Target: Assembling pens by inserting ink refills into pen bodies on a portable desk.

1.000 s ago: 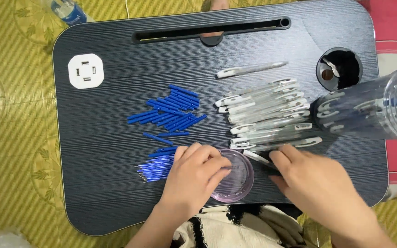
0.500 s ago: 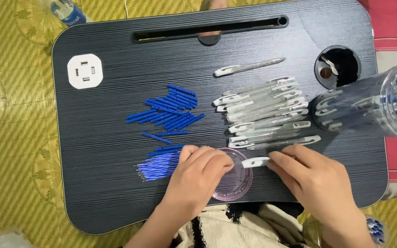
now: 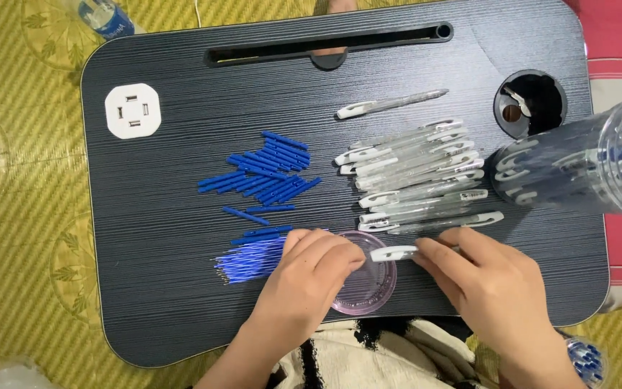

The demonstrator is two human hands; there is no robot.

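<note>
blue refills (image 3: 250, 261): a loose bunch of thin blue ink refills at 9 o'clock of the left hand, tips fanned toward the left, almost touching the knuckles

blue caps (image 3: 264, 173): a heap of short blue pieces at 11 o'clock of the left hand, well apart from it, with two strays lying between the heap and the refills

left hand (image 3: 309, 274): curled, fingers bent over the left rim of the clear round lid (image 3: 367, 282), which lies on the tabletop (image 3: 152, 302); what sits under the fingertips I cannot tell

how to do it well (judgement): the left hand looks to be picking a small part out of the lid, so pinch one piece only, lift it clear of the rim, and keep the lid flat so nothing spills

white-clipped pen barrel (image 3: 397, 253): lies at 3 o'clock of the left hand, its white clip end over the lid's upper rim

right hand (image 3: 494, 288): fingers closed narrow on the barrel's right part; hold it level and steady, open end toward the left hand

clear pen barrels (image 3: 419, 176): a stacked row at 12 o'clock of the right hand, near it but apart

since half a second ago: the pen barrel has slid left, its clip now nearer the left hand; the right hand came with it
</note>
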